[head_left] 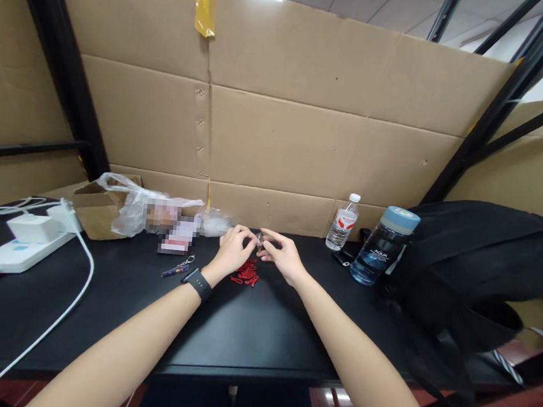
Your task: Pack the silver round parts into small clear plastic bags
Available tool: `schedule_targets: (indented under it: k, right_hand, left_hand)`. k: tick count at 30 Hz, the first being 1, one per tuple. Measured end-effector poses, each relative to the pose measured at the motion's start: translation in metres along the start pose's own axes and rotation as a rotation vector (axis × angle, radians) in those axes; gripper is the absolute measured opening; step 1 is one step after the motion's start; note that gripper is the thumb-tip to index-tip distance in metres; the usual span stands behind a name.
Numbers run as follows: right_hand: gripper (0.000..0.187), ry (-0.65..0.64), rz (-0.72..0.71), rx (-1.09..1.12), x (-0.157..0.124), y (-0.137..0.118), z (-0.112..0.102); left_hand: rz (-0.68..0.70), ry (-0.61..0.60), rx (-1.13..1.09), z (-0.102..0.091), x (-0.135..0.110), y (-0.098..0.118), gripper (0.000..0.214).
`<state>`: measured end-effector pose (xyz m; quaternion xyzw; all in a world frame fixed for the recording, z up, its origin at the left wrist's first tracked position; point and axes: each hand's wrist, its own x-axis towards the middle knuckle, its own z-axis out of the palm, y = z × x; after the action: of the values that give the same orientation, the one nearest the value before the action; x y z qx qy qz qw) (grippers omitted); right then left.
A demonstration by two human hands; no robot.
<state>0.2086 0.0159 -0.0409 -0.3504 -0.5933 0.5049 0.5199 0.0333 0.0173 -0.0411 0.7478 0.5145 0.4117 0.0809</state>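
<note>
Over the black table (250,329), my left hand (234,251) and my right hand (285,260) meet with their fingertips close together. Between them is a small, shiny, roundish piece (260,241), too small to name. My right fingers and thumb are closed around it. The left thumb and forefinger pinch at its near side; what exactly they grip is hidden. Just below the hands lies a small heap of red cords (245,273). A dark patterned keychain (177,267) with a metal ring rests left of my left wrist, which wears a black watch (198,283).
A water bottle (343,223), a blue-lidded bottle (382,249) and a black backpack (476,274) stand on the right. On the left are a white power strip (26,253) with a trailing cable, a cardboard box (100,209) and plastic bags (134,206). Cardboard panels (325,145) wall the back.
</note>
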Motion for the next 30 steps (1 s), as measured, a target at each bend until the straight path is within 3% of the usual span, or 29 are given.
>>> schedule_targets:
  k: [4, 7, 13, 20, 24, 30]
  right_hand:
    - [0.045, -0.033, 0.027, -0.001, -0.002, -0.005, -0.004]
    - [0.054, -0.052, -0.02, -0.153, 0.001, -0.003, -0.01]
    - [0.046, 0.217, -0.139, -0.654, 0.017, 0.005, -0.048]
    - [0.043, 0.289, -0.148, -0.758, 0.024, 0.002, -0.078]
    - [0.045, 0.252, -0.15, -0.736, 0.025, 0.003, -0.08]
    - [0.045, 0.22, -0.158, -0.673, 0.024, 0.001, -0.078]
  left_hand:
    - [0.014, -0.014, 0.008, 0.0, 0.0, 0.002, 0.018]
    - [0.062, -0.042, 0.005, 0.001, 0.0, -0.001, 0.027]
    - [0.222, -0.147, 0.217, 0.01, 0.003, -0.028, 0.037]
    - [0.253, -0.253, 0.288, 0.025, 0.009, -0.043, 0.044]
    - [0.214, -0.201, 0.231, 0.02, 0.011, -0.039, 0.044]
    - [0.156, -0.009, 0.021, 0.009, 0.021, -0.05, 0.035]
